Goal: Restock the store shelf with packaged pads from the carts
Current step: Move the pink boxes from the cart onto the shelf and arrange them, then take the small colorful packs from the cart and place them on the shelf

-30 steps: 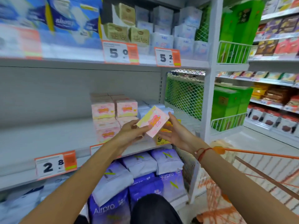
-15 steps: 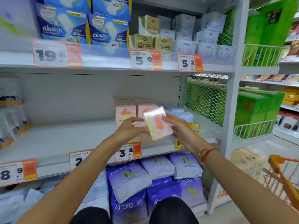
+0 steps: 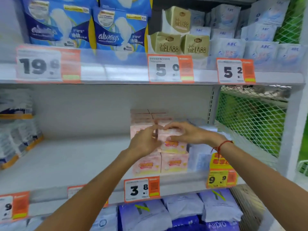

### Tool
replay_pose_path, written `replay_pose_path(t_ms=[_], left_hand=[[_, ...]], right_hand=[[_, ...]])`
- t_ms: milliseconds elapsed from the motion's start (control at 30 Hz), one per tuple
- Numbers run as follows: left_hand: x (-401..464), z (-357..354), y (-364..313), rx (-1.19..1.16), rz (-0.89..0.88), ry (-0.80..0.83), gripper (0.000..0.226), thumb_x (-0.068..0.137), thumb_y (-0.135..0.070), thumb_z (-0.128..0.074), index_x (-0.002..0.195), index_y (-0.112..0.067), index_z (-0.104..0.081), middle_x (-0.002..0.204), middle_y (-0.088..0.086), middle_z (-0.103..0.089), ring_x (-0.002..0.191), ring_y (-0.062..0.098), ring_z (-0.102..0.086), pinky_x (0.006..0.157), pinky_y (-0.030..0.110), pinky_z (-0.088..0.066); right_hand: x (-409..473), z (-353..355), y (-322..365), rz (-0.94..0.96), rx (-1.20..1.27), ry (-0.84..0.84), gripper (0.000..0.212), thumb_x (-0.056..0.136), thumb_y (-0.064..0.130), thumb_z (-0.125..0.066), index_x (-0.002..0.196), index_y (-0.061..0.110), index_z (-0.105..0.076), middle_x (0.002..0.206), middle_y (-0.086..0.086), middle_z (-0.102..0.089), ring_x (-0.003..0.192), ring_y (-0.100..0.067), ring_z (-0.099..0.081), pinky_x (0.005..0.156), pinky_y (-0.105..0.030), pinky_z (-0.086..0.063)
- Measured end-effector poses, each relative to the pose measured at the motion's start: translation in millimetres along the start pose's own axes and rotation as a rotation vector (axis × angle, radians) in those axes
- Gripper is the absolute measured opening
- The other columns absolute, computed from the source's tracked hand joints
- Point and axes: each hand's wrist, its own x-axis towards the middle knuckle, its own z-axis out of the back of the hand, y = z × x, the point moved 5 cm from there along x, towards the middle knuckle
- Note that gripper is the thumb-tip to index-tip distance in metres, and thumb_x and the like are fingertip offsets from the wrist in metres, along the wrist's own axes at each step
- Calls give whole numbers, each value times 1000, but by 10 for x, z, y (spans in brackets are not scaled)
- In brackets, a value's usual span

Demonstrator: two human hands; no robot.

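One pink pad pack point(image 3: 173, 144) sits atop the pink stack point(image 3: 175, 162) on the middle shelf point(image 3: 66, 164), right of centre. The right hand point(image 3: 188, 134) holds it, fingers over its top, thumb on its front; the left hand point(image 3: 145, 144) touches its left edge with straightened fingers.

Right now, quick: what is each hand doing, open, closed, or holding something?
Left hand: touches the pink pack at its left edge; grip cannot be told.
Right hand: holding the pink pack, thumb in front.
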Motion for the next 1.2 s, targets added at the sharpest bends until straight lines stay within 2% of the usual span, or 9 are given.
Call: replay_pose_path(t_ms=[67,200,400,567,700,867,1067,1133,1200], left_hand=[[37,-45,80,64,1,-31,50,85,-34,-67,130,-42,-48,115,-13,-64,103,8,-62,88,31,-51],[62,1,143,98,-14,-72,47,80,-45,-70,124,-45,-53,106,-21,-64,88,-2,-60,82,24,-48],[113,81,154,104,4,-70,44,77,-45,-73,118,-41,-57,106,-21,-66,85,-4,-61,80,22,-49],[-116,153,129,96,28,-111,52,78,-44,-72,125,-38,-51,116,-21,-60,101,2,-58,79,23,-42],[-705,421,159,85,98,-180,38,81,-37,-68,118,-37,-57,110,-21,-63,97,3,-62,86,26,-47],[-1571,833,386,130,218,-258,24,83,-33,-64,106,-38,-62,103,-23,-66,93,1,-64,87,26,-48],[-2603,1374,888,186,360,-362,20,86,-19,-58,96,-35,-65,100,-16,-69,90,6,-65,82,28,-52],[-2971,1572,1050,259,419,-387,22,87,-16,-57,103,-28,-67,103,-11,-69,95,8,-64,71,22,-48],[-3367,1769,1260,358,522,-411,24,88,-19,-56,110,-26,-65,111,-8,-66,101,14,-63,72,24,-46]], right_hand=[[7,0,-66,59,2,49,41,88,15,-65,127,17,-53,132,-1,-51,123,-11,-46,106,-22,-36],[39,65,-221,86,-188,80,62,79,23,-75,122,51,-42,132,3,-35,125,-11,-28,108,-26,-23],[68,89,-283,104,-124,-101,50,71,12,-81,114,17,-55,120,0,-50,110,-10,-47,87,-2,-31],[-130,53,-171,65,-186,-201,54,76,17,-77,125,15,-53,132,-5,-44,124,-18,-40,100,-22,-30],[-341,7,172,84,-161,-341,43,79,14,-73,119,16,-58,127,-8,-49,123,-26,-44,103,-34,-34],[-485,-601,901,244,-65,-290,28,79,4,-70,103,17,-67,115,-7,-58,115,-24,-50,98,-37,-39],[-603,-1614,1814,390,36,-66,24,78,0,-68,96,16,-71,101,1,-59,103,-15,-54,83,-14,-35],[-613,-1914,2089,437,45,32,23,79,3,-67,95,18,-71,99,0,-60,98,-16,-56,81,-17,-39],[-587,-2227,2347,457,40,137,22,81,6,-65,98,18,-71,99,-1,-59,95,-16,-55,80,-25,-41]])
